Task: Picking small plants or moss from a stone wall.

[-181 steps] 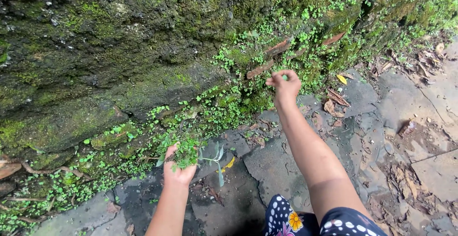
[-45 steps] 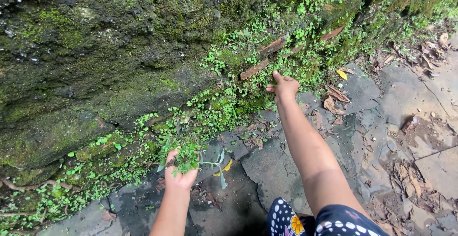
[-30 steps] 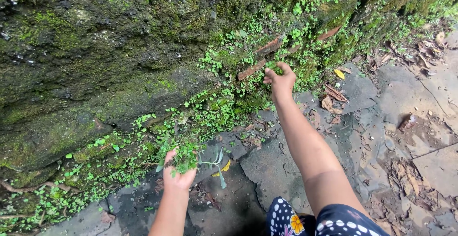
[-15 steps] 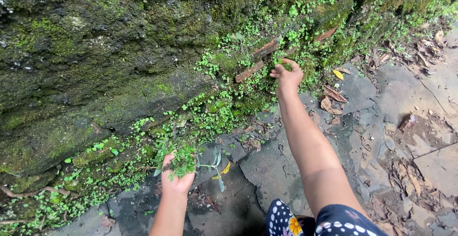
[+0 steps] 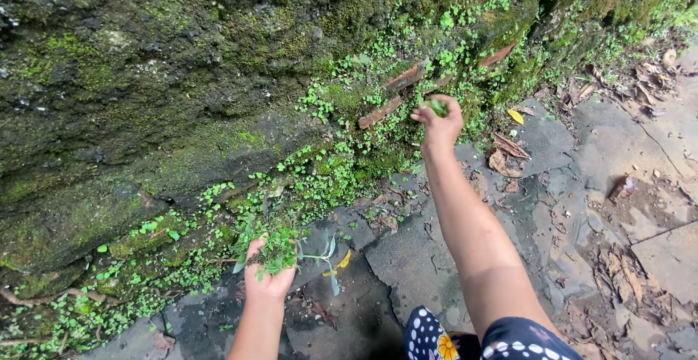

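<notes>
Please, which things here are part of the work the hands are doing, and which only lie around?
Part of the work:
- left hand holding bunch of small green pulled plants
- right hand pinching small green sprig
- small green plants on mossy stone wall

Only lying around:
- dry brown leaves
- yellow leaf
- grey stone paving

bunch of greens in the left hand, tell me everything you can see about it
The bunch of greens is a loose clump of small-leaved bright green plants with thin stems, and a few longer pale grey-green leaves stick out to its right. The left hand grips it from below, fingers closed around the stems. It is held above the dark stone paving, close to the foot of the mossy wall.
</notes>
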